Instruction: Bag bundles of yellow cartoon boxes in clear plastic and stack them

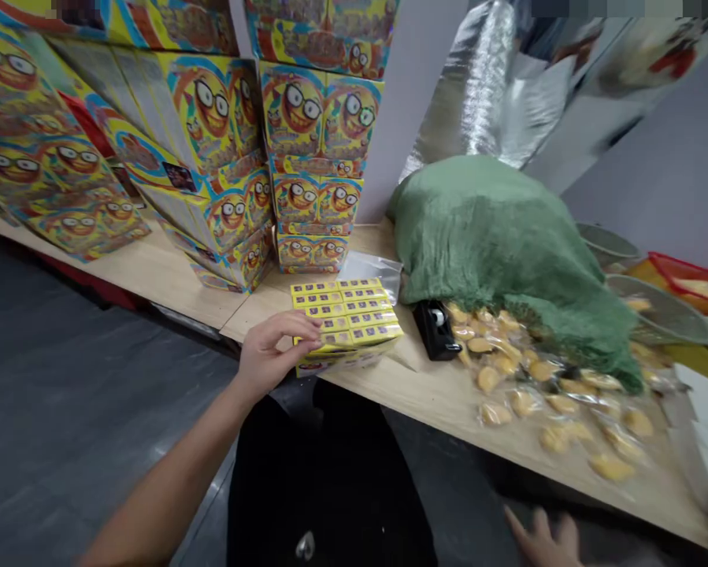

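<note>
The stack of small yellow boxes (347,319) lies flat on the wooden table (448,402), its long side along the table's edge, with the left hand (274,354) curled against its near edge, grip unclear, the right hand (543,539) open and empty near the edge, and a green sack (495,244) spilling wrapped yellow sweets (524,386) just beside it.

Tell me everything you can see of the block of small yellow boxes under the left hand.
The small yellow cardboard boxes stand packed side by side in a flat, squared block, with purple printed bands across their tops. The block sits near the edge of the light wooden table, with a more colourful printed side along its lower front. The fingers of the left hand lie on its near corner, and a clear plastic bag touches its far side.
</note>
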A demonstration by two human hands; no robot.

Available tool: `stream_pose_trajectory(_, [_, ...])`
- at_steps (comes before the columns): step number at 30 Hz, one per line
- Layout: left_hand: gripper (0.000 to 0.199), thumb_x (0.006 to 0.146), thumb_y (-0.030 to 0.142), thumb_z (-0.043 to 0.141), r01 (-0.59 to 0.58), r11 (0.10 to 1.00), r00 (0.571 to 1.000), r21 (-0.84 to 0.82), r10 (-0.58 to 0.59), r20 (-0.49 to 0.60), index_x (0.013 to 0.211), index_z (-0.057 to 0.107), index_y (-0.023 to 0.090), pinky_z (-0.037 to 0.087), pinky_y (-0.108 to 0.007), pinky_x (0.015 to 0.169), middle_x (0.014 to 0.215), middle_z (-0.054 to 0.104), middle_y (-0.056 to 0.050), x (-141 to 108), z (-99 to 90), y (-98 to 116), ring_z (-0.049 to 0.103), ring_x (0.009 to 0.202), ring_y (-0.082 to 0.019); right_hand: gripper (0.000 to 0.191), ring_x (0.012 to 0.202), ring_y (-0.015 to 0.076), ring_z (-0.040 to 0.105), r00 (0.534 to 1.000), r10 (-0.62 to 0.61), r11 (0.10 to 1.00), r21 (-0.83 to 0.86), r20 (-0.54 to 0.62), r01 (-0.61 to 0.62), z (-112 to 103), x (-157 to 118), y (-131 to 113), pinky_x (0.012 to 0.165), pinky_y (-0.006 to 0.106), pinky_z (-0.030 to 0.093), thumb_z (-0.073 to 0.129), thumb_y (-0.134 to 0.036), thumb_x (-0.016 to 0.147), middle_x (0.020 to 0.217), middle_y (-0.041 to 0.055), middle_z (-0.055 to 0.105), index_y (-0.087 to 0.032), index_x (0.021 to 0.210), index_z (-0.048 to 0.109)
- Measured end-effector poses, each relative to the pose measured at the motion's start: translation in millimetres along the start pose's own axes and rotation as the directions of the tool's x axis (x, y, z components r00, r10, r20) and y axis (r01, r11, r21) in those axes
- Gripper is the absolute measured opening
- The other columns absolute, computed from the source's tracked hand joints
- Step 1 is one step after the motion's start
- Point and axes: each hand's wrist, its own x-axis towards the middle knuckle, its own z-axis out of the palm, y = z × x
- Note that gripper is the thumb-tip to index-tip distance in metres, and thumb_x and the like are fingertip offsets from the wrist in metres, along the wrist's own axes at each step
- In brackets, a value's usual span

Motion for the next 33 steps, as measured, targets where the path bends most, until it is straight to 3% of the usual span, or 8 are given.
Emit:
stream_pose_trajectory(4, [0.004,0.077,0.020,0.067,-0.070,0.996,0.998,0.049,0.070,0.009,0.079,0.069,0.023,0.050,-0.042,0.090,0.080,0.073,-0.004,-6,5.4,-3,0.068,0.088,-0.021,0.040,0.098,0.0347,0.064,0.944,0.154,0.972,0.129,0.290,-0.198,39,-1,-16,0.090,0.059,0.045,0.066,-0.063,0.064,0.099,0.0135,0.069,-0.031,0.086,0.074])
stream_pose_trajectory(7, [0.005,0.079,0.021,0.065,-0.122,0.982,0.990,0.146,0.109,0.092,0.079,0.070,0.023,0.049,-0.041,0.090,0.081,0.073,-0.005,-15,4.8,-3,0.068,0.090,-0.021,0.067,0.117,0.0320,0.054,0.775,0.119,0.618,0.565,0.621,-0.547,78,34,-55,0.095,0.057,0.043,0.046,-0.074,0.074,0.124,0.0157,0.060,-0.020,0.109,0.067])
stream_pose_trajectory(12, [0.025,0.080,0.019,0.063,-0.336,0.892,0.852,0.303,0.151,0.501,0.101,0.068,0.032,0.037,-0.041,0.104,0.097,0.074,0.000,-34,-11.5,9,0.064,0.104,-0.019,0.028,0.105,0.0227,0.062,0.815,0.257,0.262,0.774,0.519,-0.576,113,74,-90,0.093,0.049,0.049,0.066,-0.048,0.074,0.105,0.0060,0.068,-0.022,0.085,0.063])
stream_pose_trajectory(18, [0.046,0.087,0.051,0.045,0.172,0.958,0.978,0.230,-0.194,0.078,0.119,0.061,0.022,0.030,-0.044,0.109,0.123,0.063,-0.010,43,-42.6,-44,0.049,0.124,-0.024,0.013,0.111,0.0232,0.059,0.871,0.269,0.234,0.849,0.411,-0.473,124,77,-74,0.098,0.050,0.046,0.065,-0.033,0.076,0.106,0.0048,0.069,-0.022,0.074,0.057])
stream_pose_trajectory(23, [0.073,0.078,0.076,0.033,0.650,0.759,0.706,0.012,-0.610,0.358,0.098,0.072,0.017,0.047,-0.041,0.092,0.107,0.070,-0.014,72,-39.4,-98,0.063,0.104,-0.027,0.014,0.107,0.0245,0.062,0.889,0.189,0.330,0.826,0.417,-0.457,123,131,-63,0.093,0.047,0.049,0.062,-0.033,0.074,0.101,0.0055,0.071,-0.021,0.068,0.058])
stream_pose_trajectory(26, [0.065,0.084,0.068,0.033,0.612,0.790,0.720,-0.032,-0.539,0.436,0.116,0.064,0.021,0.043,-0.043,0.098,0.122,0.063,-0.012,20,-26.8,-66,0.061,0.109,-0.026,0.016,0.089,0.0229,0.068,0.877,0.079,0.587,0.688,0.475,-0.426,120,190,-62,0.079,0.042,0.054,0.058,-0.034,0.075,0.090,0.0072,0.072,-0.018,0.072,0.062])
stream_pose_trajectory(31, [0.055,0.079,0.044,0.063,0.508,0.841,0.560,0.186,-0.486,0.671,0.131,0.051,0.034,0.046,-0.039,0.096,0.131,0.057,-0.006,-29,-8.2,21,0.057,0.115,-0.025,0.009,0.053,0.0194,0.064,0.791,0.088,0.769,0.463,0.605,-0.440,119,278,-69,0.053,0.033,0.054,0.071,-0.013,0.059,0.059,0.0072,0.069,-0.010,0.061,0.062])
stream_pose_trajectory(33, [0.035,0.078,0.034,0.066,0.433,0.868,0.657,0.241,-0.487,0.576,0.113,0.065,0.033,0.051,-0.034,0.087,0.112,0.069,-0.005,-1,-1.8,23,0.065,0.100,-0.022,0.013,0.047,0.0145,0.062,0.797,0.097,0.808,0.420,0.597,-0.413,119,297,-75,0.049,0.026,0.051,0.071,-0.012,0.061,0.056,0.0047,0.068,-0.009,0.057,0.059])
